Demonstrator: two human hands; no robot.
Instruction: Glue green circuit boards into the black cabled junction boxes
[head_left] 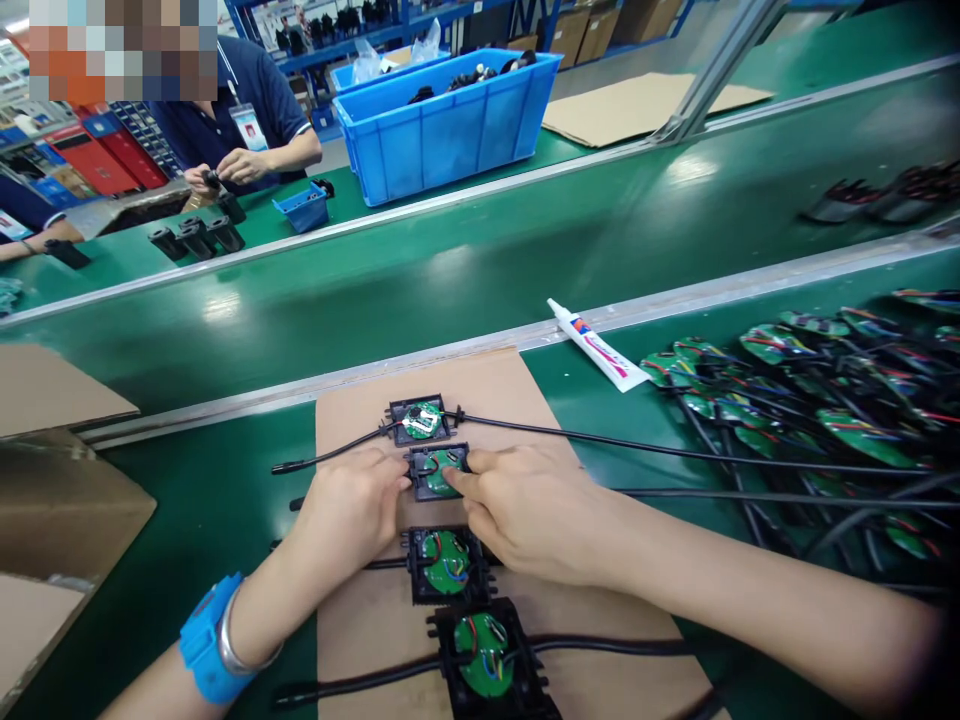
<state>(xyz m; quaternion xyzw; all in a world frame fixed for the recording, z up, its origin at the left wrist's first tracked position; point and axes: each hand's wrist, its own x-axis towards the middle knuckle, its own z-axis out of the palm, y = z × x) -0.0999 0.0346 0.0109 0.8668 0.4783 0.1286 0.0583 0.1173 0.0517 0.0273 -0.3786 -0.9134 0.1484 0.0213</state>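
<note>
Left hand (358, 502): fingers curled against black case (417, 486), grip unclear | right hand (529, 510): index extended onto circuit board (436, 482), thumb apart, hold unclear

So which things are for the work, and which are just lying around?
Part of the work:
black housing beside the left hand
green circuit board touched by the right hand
three similar housings in the row
brown cardboard sheet beneath
probably the pile of wired circuit boards

Seemingly just lying around:
white tube
big blue plastic bin
cardboard box
</note>
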